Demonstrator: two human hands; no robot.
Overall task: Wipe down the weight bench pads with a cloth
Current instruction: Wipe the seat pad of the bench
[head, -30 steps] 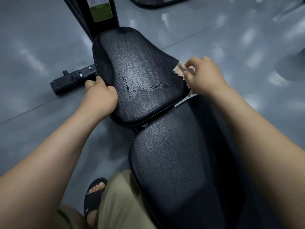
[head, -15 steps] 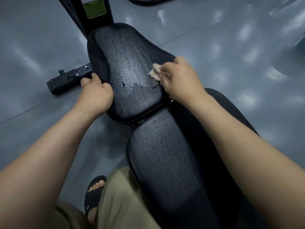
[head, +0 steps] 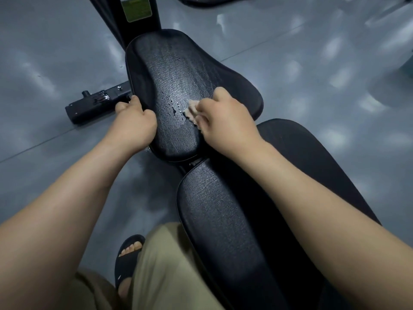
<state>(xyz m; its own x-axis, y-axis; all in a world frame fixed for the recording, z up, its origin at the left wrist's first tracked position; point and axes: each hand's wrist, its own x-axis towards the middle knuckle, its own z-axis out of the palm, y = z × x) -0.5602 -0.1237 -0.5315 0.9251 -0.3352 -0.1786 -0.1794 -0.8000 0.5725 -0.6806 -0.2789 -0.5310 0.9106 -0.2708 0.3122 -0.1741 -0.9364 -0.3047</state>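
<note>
— Where is the cloth?
— The cloth (head: 191, 113) lies bunched under the right hand (head: 225, 124), whose fingers curl around it and press it onto the middle of the seat pad (head: 178, 70), beside scuffed, wet-looking patches.

— And the other hand?
— The left hand (head: 134, 124) closes over the seat pad's left edge. The long back pad (head: 223, 220) lies nearer, above a grey floor (head: 44, 63) and a sandalled foot (head: 128, 256).
</note>
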